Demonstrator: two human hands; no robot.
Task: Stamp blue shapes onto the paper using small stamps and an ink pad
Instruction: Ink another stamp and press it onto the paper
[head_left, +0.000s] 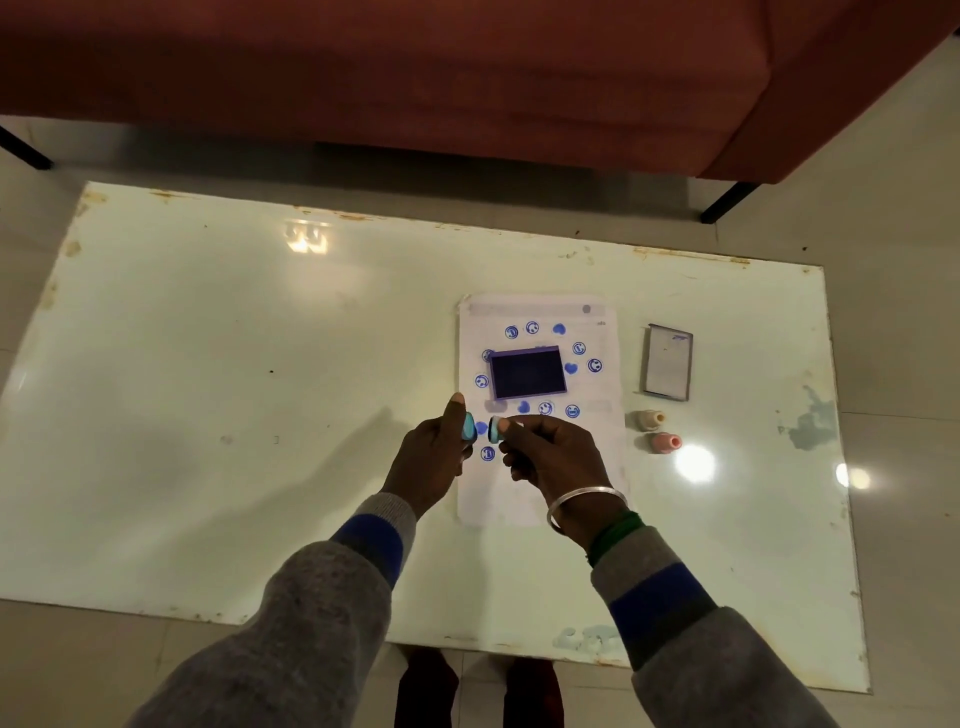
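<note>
Closest to the viewer, two arms in grey sleeves with blue bands reach out over the pale, glossy desk (208, 364). The right wrist wears a silver bangle (582, 499) and green bangles (615, 535) just behind it. The left hand (431, 457) is curled, pinching a small light-blue piece (469, 427) between thumb and fingers; it may be a stamp cap, though that is hard to tell. The right hand (550, 457) is closed around a small stamp (497, 428), its rounded blue end turned toward the left hand. The two pieces sit close together, just apart, above the near-left part of the paper (540, 493).

The white paper lies on the desk right of centre, dotted with blue round faces and hearts. In the middle of the sheet rests the open ink pad (527, 371), dark blue in a purple frame, with prints ringed around it.

To the right of the paper, two small stamps lie on their sides: a cream stamp (649, 419) and, nearer, a pink stamp (665, 442). Beyond them lies the ink pad's lid (668, 361), a flat grey rectangle.

Past the desk's far edge stands a reddish-brown sofa (467, 78) on dark legs, over a light tiled floor (883, 182).
</note>
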